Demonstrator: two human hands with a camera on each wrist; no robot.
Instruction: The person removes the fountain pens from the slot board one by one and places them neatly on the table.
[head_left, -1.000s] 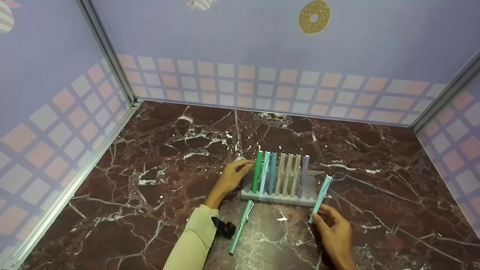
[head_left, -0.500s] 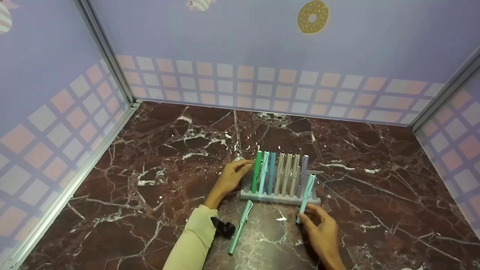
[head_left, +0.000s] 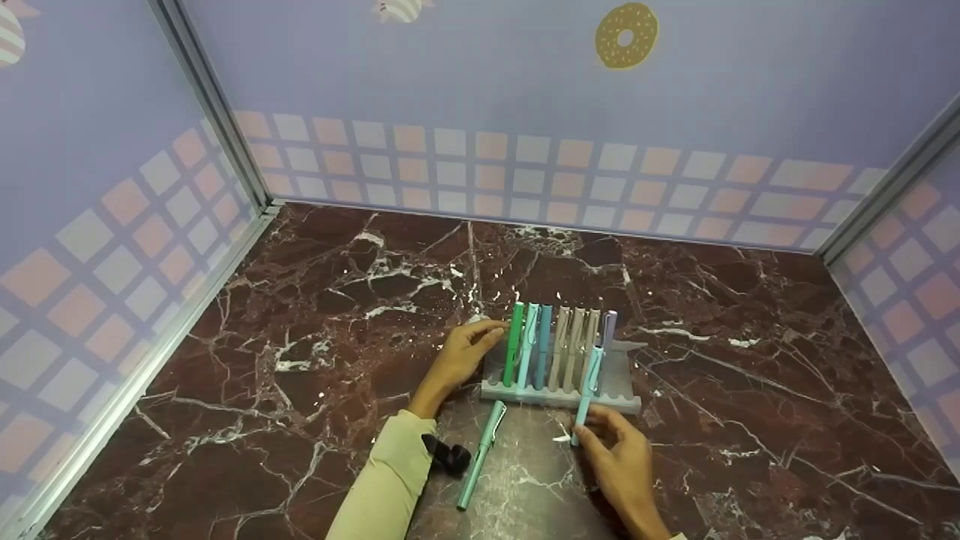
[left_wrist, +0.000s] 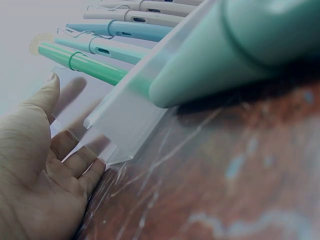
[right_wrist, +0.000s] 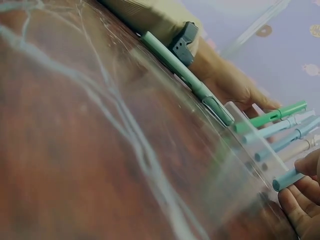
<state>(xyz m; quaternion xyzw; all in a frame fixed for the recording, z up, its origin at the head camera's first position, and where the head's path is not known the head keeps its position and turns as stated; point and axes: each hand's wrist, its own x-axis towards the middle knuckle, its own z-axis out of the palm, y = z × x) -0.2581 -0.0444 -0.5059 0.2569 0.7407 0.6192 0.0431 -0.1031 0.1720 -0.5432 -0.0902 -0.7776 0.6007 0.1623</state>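
Pinching a light-blue pen (head_left: 587,394) near its lower end in the right hand (head_left: 619,454) — thumb and fingers closed to the barrel's width. Tilting, clip end upward, in front of the clear rack (head_left: 620,371) and overlapping its right part in the head view; cannot tell whether touching it.

Resting at the rack's left end with the left hand (head_left: 461,356) — fingers relaxed and fairly straight, partly visible through the plastic in the left wrist view, thumb spread away from them, gripping no pen.

Standing in the rack, from left to right: green pen (head_left: 513,346), pale-blue pen (head_left: 529,346), blue pen (head_left: 542,351), three beige pens (head_left: 575,351), purple pen (head_left: 610,322).

Lying aslant on the dark marbled table (head_left: 300,450), just in front of the rack: sea-green pen (head_left: 482,454). Beside it, worn at the left wrist: black device (head_left: 451,457), next to a pale sleeve (head_left: 386,480). Behind everything: lilac wall (head_left: 487,67) with printed checks and a doughnut (head_left: 609,45).
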